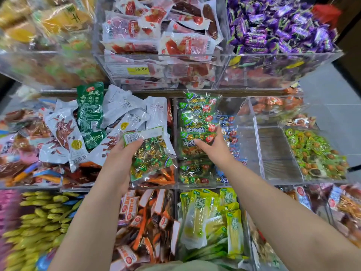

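Head view. The left hand (119, 155) grips the held bag (152, 153), a clear pouch of green- and gold-wrapped sweets. The thumb lies across its upper left corner and the fingers curl beneath. The pouch hangs above the middle row of the display, over the compartment just left of the clear bin (257, 149). The right hand (214, 147) reaches into that bin with its fingers extended. The fingertips rest on the face of one of the green packs (197, 118) and the thumb is raised, so nothing is grasped.

Risks, as judged. The pouch is held at one edge only, and slick film may slide out of the grip and drop among the wrong goods below. The green packs stand in an overlapping row, so drawing one out could tip its neighbours or drag forward the blue packs behind them.

Legible writing. The green packs carry large white characters, 牛肉粒, with a small round red badge too small to read. The held bag shows its back, a white barcode label with unreadable print. A yellow price tag (137, 69) on the far upper bin reads 19.80. The white pouches (125, 106) to the left show characters ending 凤爪. Lettering on the purple sweets (279, 26) at far right is blurred.
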The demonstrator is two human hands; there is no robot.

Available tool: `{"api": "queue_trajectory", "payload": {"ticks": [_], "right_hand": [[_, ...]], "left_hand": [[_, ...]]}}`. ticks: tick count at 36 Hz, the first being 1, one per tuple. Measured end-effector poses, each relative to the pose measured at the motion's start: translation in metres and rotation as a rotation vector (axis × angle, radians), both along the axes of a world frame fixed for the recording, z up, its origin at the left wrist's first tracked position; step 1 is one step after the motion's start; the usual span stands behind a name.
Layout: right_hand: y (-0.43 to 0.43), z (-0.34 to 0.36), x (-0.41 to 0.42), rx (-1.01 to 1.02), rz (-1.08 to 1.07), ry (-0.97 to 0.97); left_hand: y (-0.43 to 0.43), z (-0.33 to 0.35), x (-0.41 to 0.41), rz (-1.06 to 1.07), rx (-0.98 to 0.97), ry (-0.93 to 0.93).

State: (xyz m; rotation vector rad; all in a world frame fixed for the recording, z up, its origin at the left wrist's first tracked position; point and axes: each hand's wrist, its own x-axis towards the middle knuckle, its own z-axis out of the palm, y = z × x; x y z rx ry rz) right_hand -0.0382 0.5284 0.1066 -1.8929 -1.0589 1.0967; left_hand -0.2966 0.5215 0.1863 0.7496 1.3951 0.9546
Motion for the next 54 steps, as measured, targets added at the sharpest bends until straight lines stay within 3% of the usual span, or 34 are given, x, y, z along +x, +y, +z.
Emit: {"api": "queue_trajectory", "payload": {"ticks": [8, 17, 20, 23, 27, 29, 31, 32, 33, 36, 38, 41, 43, 44, 46, 49, 51, 52, 54], "right_hand": [[0.027, 0.016, 0.015, -0.183, 0.2, -0.047], [-0.004, 0.015, 0.02, -0.073, -0.01, 0.045], [-0.021, 0.023, 0.019, 0.086, -0.181, 0.194], [-0.043, 0.037, 0.017, 0.3, -0.397, 0.271], [-0.061, 0.045, 0.004, 0.156, -0.16, 0.719], [-0.064, 0.051, 0.002, 0.082, -0.049, 0.817], [-0.064, 0.059, 0.006, 0.085, -0.086, 0.909], [-0.065, 0.062, 0.009, 0.123, -0.102, 0.897], [-0.069, 0.066, 0.013, 0.208, -0.083, 0.761], [-0.079, 0.075, 0.018, 0.459, 0.239, 0.037], [-0.081, 0.08, 0.016, 0.556, 0.415, -0.241], [-0.074, 0.087, 0.013, 0.668, 0.53, -0.349], [-0.07, 0.089, 0.011, 0.651, 0.536, -0.246], [-0.069, 0.089, 0.011, 0.61, 0.499, -0.178], [-0.069, 0.087, 0.012, 0.476, 0.373, -0.031], [-0.065, 0.077, 0.02, 0.287, 0.168, 0.216], [-0.061, 0.069, 0.03, 0.185, 0.116, 0.265], [-0.06, 0.064, 0.033, 0.138, 0.106, 0.283], [-0.057, 0.055, 0.037, 0.046, 0.067, 0.327]], "left_hand": [[0.0, 0.012, 0.012, -0.021, -0.063, -0.291], [-0.003, 0.011, 0.038, -0.053, -0.068, -0.326], [-0.008, 0.018, 0.048, -0.142, -0.06, -0.27], [-0.011, 0.018, 0.054, -0.171, -0.052, -0.343], [-0.017, 0.019, 0.069, -0.187, -0.137, -0.438], [-0.019, 0.02, 0.077, -0.227, -0.16, -0.385], [-0.021, 0.02, 0.081, -0.289, -0.186, -0.314], [-0.021, 0.021, 0.082, -0.311, -0.211, -0.283], [-0.019, 0.02, 0.082, -0.324, -0.238, -0.266], [-0.015, 0.016, 0.081, -0.327, -0.307, -0.205], [-0.013, 0.014, 0.082, -0.361, -0.306, -0.143], [-0.012, 0.017, 0.084, -0.467, -0.272, -0.098], [-0.007, 0.023, 0.083, -0.514, -0.285, -0.108], [-0.006, 0.028, 0.081, -0.522, -0.28, -0.049], [0.001, 0.03, 0.073, -0.529, -0.177, 0.244], [0.012, 0.018, 0.054, -0.418, 0.211, 0.79], [0.019, 0.008, 0.044, -0.367, 0.492, 1.069], [0.022, 0.0, 0.043, -0.4, 0.565, 1.186], [0.026, -0.014, 0.045, -0.537, 0.516, 1.326]]}}
